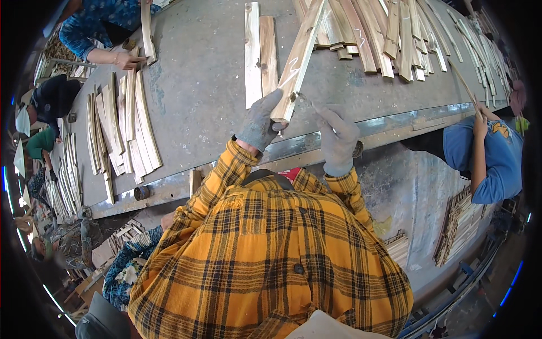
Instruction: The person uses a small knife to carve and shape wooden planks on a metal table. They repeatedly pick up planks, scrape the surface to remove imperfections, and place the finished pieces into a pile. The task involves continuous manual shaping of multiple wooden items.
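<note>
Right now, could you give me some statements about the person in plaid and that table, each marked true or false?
1. The left hand holds a wooden plank. True.
2. The plank is marked with a black squiggle. False: the squiggle is white.
3. The right hand is uncovered. False: it wears a grey glove.
4. More wooden strips lie on the left part of the table. True.
5. The plaid shirt is mainly green. False: it is mainly orange-yellow with dark lines.
</note>
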A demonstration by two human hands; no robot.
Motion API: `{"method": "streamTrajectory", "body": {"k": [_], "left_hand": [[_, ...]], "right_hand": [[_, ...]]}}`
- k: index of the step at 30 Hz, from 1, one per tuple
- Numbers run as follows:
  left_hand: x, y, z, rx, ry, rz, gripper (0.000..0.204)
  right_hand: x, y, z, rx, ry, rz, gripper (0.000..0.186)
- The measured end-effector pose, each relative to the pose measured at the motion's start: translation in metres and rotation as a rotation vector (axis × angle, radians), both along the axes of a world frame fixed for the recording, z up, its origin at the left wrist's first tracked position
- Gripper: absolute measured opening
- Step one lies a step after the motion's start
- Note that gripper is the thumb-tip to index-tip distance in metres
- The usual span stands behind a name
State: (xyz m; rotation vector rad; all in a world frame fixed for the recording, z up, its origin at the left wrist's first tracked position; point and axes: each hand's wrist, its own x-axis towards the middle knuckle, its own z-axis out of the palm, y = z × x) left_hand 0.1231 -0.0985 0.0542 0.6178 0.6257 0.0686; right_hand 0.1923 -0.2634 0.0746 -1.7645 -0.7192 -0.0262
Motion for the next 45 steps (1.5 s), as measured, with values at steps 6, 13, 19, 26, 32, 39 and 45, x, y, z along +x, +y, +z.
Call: {"method": "streamTrajectory", "body": {"k": [6,13,19,26,32,39,45], "left_hand": [[-0.004,-0.006,-0.019,0.741,-0.215,0.079,0.032],[-0.005,0.014,0.026,0.499,0.12,-0.174,0.039],[-0.003,0.011,0.032,0.551,0.062,-0.11,0.043],[-0.004,0.015,0.028,0.543,-0.015,-0.116,0.045],[-0.008,0.019,0.029,0.605,0.044,-0.15,0.045],[-0.005,0.015,0.037,0.582,0.048,-0.089,0.04],[-0.011,0.022,0.034,0.535,0.132,-0.125,0.033]], "right_hand": [[-0.005,0.001,0.0,-0.025,-0.13,0.06,0.034],[0.013,-0.007,0.016,-0.186,-0.174,0.069,0.035],[0.02,-0.01,0.008,-0.361,-0.385,0.107,0.03],[0.021,-0.01,0.014,-0.354,-0.391,0.1,0.031],[0.018,-0.007,0.015,-0.388,-0.434,0.153,0.036],[0.021,-0.002,0.016,-0.397,-0.428,0.109,0.04],[0.019,-0.006,0.013,-0.12,-0.124,0.351,0.034]]}}
